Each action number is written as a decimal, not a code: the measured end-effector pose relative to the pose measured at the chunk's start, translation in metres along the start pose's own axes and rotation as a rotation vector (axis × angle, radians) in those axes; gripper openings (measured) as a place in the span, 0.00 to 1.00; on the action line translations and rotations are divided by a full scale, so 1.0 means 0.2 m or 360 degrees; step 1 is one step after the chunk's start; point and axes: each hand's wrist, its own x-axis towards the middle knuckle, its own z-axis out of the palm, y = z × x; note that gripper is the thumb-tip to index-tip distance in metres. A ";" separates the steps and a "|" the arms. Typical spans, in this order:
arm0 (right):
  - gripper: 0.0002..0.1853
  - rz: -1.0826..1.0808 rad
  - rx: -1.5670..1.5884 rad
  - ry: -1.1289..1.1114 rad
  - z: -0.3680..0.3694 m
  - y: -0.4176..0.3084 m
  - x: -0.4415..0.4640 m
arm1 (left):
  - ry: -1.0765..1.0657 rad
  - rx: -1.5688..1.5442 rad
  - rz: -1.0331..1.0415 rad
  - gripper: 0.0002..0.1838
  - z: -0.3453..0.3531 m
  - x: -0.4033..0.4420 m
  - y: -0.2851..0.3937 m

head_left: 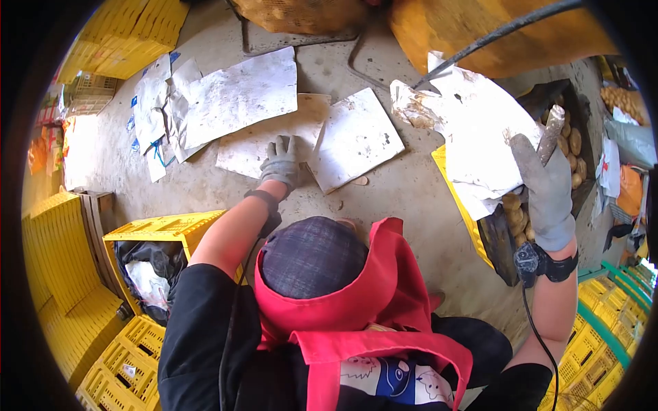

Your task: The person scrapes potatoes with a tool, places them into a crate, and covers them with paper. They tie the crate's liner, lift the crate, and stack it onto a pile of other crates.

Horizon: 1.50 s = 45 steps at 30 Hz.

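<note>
My left hand (281, 164), in a grey glove, lies with its fingers stretched out over a stained whitish sheet (240, 154) on the floor. My right hand (550, 198), also gloved, is raised at the right, above a yellow crate (463, 205) with a dark lining. Between its fingers stands a short, rough, grey-brown rod (551, 134), whose kind I cannot make out. A large white sheet (483, 130) drapes over the crate beside this hand and covers part of it. Potato-like brown produce (574, 142) shows around the sheet and the hand.
More dirty sheets (240, 99) lie on the concrete floor (411, 250). At the left are a yellow crate with a black bag (161, 250) and stacked yellow crates (62, 267). Large orange sacks (507, 34) stand ahead, with a dark bar (504, 41) crossing before them.
</note>
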 end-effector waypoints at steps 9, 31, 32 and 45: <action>0.19 -0.0337 0.0255 -0.0104 0.15 -0.05 0.11 | -0.0189 -0.0371 0.0284 0.14 -0.15 -0.16 -0.16; 0.16 -0.1119 0.0616 0.0375 0.16 -0.36 0.07 | -0.0255 -0.3425 -0.0064 0.37 -0.80 -0.51 -0.35; 0.16 -0.0778 0.1050 0.0262 0.19 -0.40 0.06 | -0.0240 -0.3481 -0.0025 0.40 -0.81 -0.52 -0.34; 0.17 0.0102 0.0752 0.0347 0.71 0.57 0.20 | -0.0504 -0.3445 -0.0124 0.28 -0.36 -0.46 -0.46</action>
